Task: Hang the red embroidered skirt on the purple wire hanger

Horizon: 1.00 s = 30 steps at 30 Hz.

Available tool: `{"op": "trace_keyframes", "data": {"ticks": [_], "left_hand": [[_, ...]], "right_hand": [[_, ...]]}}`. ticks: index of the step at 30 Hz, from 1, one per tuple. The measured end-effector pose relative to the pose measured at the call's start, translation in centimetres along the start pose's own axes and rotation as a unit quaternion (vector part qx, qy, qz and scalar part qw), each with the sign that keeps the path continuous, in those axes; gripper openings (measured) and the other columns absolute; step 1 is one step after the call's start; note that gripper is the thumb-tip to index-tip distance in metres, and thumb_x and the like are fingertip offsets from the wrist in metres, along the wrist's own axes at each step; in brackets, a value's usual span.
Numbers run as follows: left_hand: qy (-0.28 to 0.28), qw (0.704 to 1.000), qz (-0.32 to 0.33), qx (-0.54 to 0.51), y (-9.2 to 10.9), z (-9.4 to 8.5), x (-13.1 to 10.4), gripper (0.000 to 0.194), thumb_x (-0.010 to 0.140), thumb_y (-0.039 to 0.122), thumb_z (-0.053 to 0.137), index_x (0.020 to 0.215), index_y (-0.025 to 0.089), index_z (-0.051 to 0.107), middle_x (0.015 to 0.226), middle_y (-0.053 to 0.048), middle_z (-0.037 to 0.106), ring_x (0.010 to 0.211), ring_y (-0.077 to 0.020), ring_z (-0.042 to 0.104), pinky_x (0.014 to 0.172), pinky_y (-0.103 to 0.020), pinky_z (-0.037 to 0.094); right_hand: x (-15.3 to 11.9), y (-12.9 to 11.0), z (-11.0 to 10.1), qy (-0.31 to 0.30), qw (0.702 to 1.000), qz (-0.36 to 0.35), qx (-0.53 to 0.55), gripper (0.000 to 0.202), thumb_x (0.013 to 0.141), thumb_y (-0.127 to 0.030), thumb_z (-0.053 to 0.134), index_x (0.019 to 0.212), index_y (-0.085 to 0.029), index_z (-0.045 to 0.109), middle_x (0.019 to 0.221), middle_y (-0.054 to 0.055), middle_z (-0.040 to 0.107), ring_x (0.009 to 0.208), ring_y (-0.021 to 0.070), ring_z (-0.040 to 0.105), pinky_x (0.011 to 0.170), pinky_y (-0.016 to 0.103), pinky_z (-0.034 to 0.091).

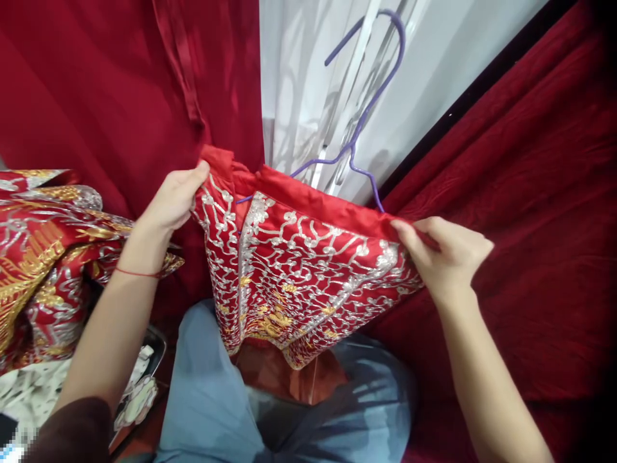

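I hold a red garment (299, 263) with silver and gold embroidery stretched out by its plain red top band. My left hand (176, 196) pinches the band's left corner. At the right end my right hand (446, 254) grips the band between thumb and fingers. A purple wire hanger (369, 109) rises from behind the band, its hook up against a white surface. The garment hangs down over my lap in blue jeans (212, 392).
Another red embroidered garment (43, 257) lies heaped at the left. A red curtain (120, 83) fills the back left, dark red fabric (540, 193) the right. A white panel (308, 83) stands behind the hanger. A patterned white item (135, 392) lies at lower left.
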<state>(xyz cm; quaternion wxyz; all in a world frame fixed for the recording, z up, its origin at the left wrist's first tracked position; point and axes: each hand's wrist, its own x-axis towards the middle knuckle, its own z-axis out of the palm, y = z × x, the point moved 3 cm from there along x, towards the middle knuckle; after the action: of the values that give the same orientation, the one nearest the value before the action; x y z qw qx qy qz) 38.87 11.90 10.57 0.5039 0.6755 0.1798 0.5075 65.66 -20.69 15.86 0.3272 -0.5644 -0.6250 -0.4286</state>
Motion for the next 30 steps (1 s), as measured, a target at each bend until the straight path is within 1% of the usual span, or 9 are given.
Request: {"op": "trace_keyframes", "data": {"ticks": [2,4,7,10,13,18,23,27,30], "left_hand": [[-0.092,0.990,-0.103,-0.004,-0.4,-0.4,0.7,0.042,0.080,0.059,0.072,0.068,0.020,0.063,0.051,0.000,0.056,0.062,-0.0177,0.060,0.060,-0.036,0.054],[-0.099,0.985,-0.143,0.012,-0.6,-0.8,1.1,0.041,0.075,0.060,0.075,0.072,0.021,0.066,0.055,0.000,0.062,0.064,-0.0196,0.063,0.062,-0.040,0.057],[-0.061,0.992,-0.111,-0.001,-1.1,-0.7,0.9,0.037,0.080,0.056,0.074,0.075,0.021,0.066,0.062,0.000,0.066,0.071,-0.0195,0.066,0.068,-0.039,0.057],[-0.018,0.999,-0.041,-0.027,-1.8,-0.5,-0.1,0.033,0.085,0.049,0.071,0.077,0.017,0.066,0.066,0.001,0.066,0.069,-0.0143,0.061,0.067,-0.032,0.052],[0.044,0.998,0.036,-0.007,-2.1,-0.9,-1.3,0.025,0.089,0.035,0.070,0.077,0.013,0.066,0.066,0.003,0.062,0.064,-0.0075,0.053,0.063,-0.023,0.045],[0.104,0.982,0.139,0.071,-1.3,-0.8,-2.5,0.012,0.092,0.024,0.065,0.087,0.015,0.072,0.075,0.003,0.065,0.073,-0.0083,0.054,0.069,-0.022,0.042],[0.094,0.967,0.192,0.141,1.0,0.1,-2.2,0.021,0.095,0.027,0.060,0.085,0.015,0.073,0.075,0.003,0.065,0.068,-0.0076,0.051,0.068,-0.021,0.040],[0.012,0.933,0.243,0.265,2.9,1.3,-1.9,0.022,0.092,0.035,0.064,0.091,0.017,0.076,0.083,0.000,0.072,0.073,-0.0115,0.059,0.074,-0.023,0.043],[-0.035,0.923,0.233,0.305,3.2,2.7,-2.1,0.021,0.088,0.037,0.066,0.089,0.019,0.077,0.084,-0.002,0.074,0.072,-0.0148,0.062,0.073,-0.024,0.044]], "right_hand": [[-0.2,-0.1,0.4,-0.079,0.992,-0.016,0.100,0.031,0.086,-0.033,0.073,0.064,-0.019,0.056,0.054,-0.004,0.052,0.048,0.0078,0.045,0.051,0.023,0.035],[-0.6,1.2,0.5,-0.085,0.973,0.031,0.211,0.030,0.090,-0.041,0.067,0.069,-0.020,0.060,0.066,0.001,0.059,0.061,0.0128,0.055,0.062,0.026,0.044],[-2.0,5.2,0.8,-0.026,0.926,0.197,0.321,0.035,0.091,-0.055,0.057,0.090,-0.021,0.067,0.091,0.008,0.067,0.083,0.0195,0.063,0.077,0.034,0.051],[-4.1,7.8,2.3,-0.153,0.870,0.291,0.367,0.050,0.090,-0.067,0.049,0.087,-0.021,0.068,0.084,0.008,0.070,0.077,0.0214,0.066,0.070,0.035,0.054],[-6.1,8.2,3.0,-0.219,0.846,0.284,0.395,0.060,0.087,-0.073,0.047,0.061,-0.021,0.060,0.056,0.005,0.061,0.060,0.0219,0.063,0.057,0.034,0.051],[-8.0,7.2,3.2,-0.118,0.850,0.271,0.436,0.041,0.074,-0.058,0.074,0.059,-0.021,0.061,0.046,-0.002,0.055,0.047,0.0193,0.057,0.050,0.031,0.047],[-8.1,6.1,2.3,0.021,0.914,0.311,0.261,0.022,0.090,-0.041,0.062,0.089,-0.022,0.071,0.076,0.001,0.068,0.068,0.0168,0.062,0.067,0.031,0.050],[-6.3,4.1,0.6,0.042,0.979,0.181,0.079,0.018,0.094,-0.028,0.056,0.100,-0.022,0.071,0.096,0.006,0.071,0.092,0.0225,0.065,0.085,0.039,0.050],[-5.4,2.7,0.0,0.010,0.994,0.111,0.005,0.022,0.096,-0.023,0.049,0.103,-0.021,0.070,0.100,0.010,0.071,0.097,0.0251,0.064,0.089,0.042,0.050]]}}
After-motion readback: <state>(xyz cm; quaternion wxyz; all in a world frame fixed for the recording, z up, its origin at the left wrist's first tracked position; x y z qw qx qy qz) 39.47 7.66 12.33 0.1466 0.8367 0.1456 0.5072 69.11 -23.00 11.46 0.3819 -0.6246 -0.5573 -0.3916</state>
